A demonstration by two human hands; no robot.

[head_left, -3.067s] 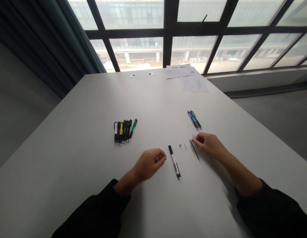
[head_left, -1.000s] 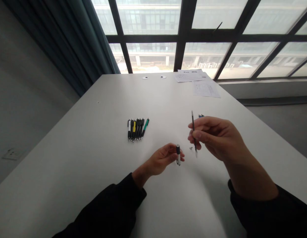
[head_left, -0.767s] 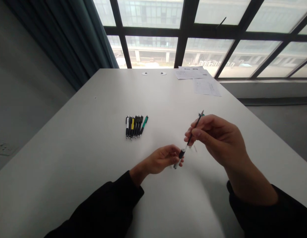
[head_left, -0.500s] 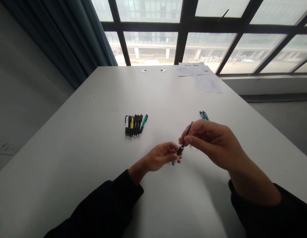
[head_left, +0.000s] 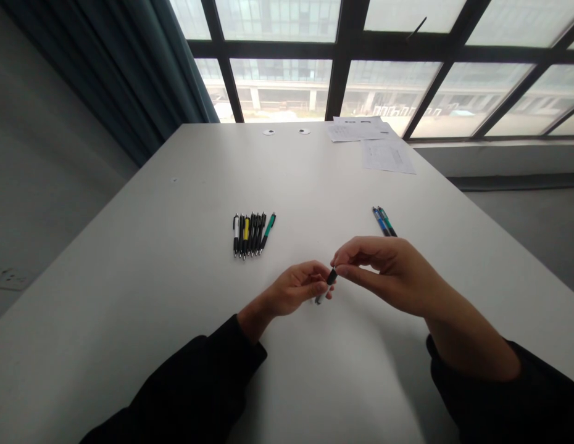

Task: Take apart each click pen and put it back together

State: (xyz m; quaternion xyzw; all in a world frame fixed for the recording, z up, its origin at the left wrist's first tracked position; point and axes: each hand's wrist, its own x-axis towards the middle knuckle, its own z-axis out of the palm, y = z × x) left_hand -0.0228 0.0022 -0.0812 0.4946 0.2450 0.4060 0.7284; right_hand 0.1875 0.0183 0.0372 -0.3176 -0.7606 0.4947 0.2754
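Near the middle of the white table, my left hand [head_left: 300, 288] is closed around a white and black pen barrel [head_left: 332, 277], tilted with its dark end up. My right hand [head_left: 387, 266] pinches at that upper dark end, thumb and forefinger together; what lies between the fingertips is too small to make out. A row of several pens [head_left: 252, 235], mostly black with a white, a yellow and a green one, lies left of my hands. Beyond my right hand lie a blue pen [head_left: 380, 221] and a green pen [head_left: 386, 221], partly covered by it.
Printed paper sheets [head_left: 387, 156] lie at the table's far right corner. Two small white discs [head_left: 304, 131] sit by the far edge of the table [head_left: 199, 185]. A dark curtain [head_left: 143, 74] hangs at the left, and windows stand behind the table.
My right hand has come down to the pen barrel, and the thin dark refill that stuck up from it no longer shows. More of the blue and green pens is visible.
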